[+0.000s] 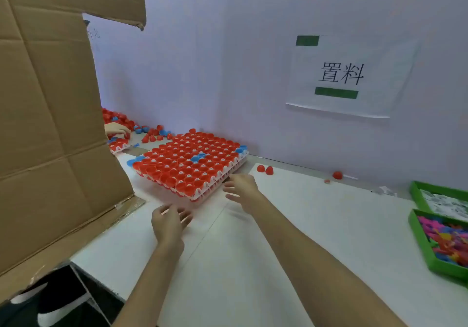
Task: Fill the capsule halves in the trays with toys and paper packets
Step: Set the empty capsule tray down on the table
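A stack of white trays [219, 180] holds several red capsule halves [187, 159] and a few blue ones, set on the white table near the back wall. My left hand [169, 222] hovers with spread fingers just in front of the stack's near corner. My right hand [241, 190] reaches with relaxed fingers toward the stack's right edge and holds nothing. At the far right a green bin [420, 245] holds colourful plastic toys [448, 240]. Behind it a second green bin [415, 190] holds paper packets [445, 203].
A tall cardboard box [50, 129] stands at the left. Loose red and blue capsule halves [152, 134] lie behind the trays, where another person's hand [117, 129] works. Two red halves [265, 169] and another [337, 175] lie near the wall. A paper sign [342, 73] hangs above.
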### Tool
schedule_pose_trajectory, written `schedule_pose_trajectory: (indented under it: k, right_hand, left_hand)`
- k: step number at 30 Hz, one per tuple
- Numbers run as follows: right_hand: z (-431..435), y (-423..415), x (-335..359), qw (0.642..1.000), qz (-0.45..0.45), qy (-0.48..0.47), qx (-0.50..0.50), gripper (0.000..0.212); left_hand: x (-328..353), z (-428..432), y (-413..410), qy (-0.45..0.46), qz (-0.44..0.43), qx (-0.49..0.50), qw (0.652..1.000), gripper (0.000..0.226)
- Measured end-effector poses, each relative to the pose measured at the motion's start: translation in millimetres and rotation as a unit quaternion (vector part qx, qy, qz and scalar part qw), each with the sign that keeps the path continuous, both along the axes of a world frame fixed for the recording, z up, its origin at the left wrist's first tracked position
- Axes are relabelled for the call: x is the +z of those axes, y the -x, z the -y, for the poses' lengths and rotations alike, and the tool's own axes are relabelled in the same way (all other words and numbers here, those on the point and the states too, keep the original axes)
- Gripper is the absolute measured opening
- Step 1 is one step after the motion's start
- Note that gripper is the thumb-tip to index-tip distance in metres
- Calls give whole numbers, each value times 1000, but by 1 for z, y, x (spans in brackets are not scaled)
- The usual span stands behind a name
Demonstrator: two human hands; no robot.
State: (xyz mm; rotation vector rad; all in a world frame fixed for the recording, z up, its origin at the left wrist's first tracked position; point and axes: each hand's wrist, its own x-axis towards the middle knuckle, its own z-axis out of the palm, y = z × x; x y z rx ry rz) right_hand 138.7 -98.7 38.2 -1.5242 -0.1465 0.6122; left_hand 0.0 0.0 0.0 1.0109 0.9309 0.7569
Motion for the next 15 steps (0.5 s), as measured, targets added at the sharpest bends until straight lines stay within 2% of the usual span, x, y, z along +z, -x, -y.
schedule_pose_trajectory:
  k: [2, 6, 9, 15]
  right_hand:
    - [-19, -8, -3, 1000, -27, -3, -11, 30]
    - [-49, -21, -14, 997, -78, -17, -12, 21]
    - [-63, -30, -21, 992, -110, -44, -38, 19]
    - [-76, -38, -25, 981, -141, -120, -54, 20]
  left_hand:
    - [4, -26, -9, 36, 33, 24, 999, 30]
    - [11, -71, -27, 79, 61, 9, 995, 20]
    - [8, -87, -35, 88, 72, -29, 993, 22]
    - [-4, -106, -44, 62, 56, -34, 996, 28]
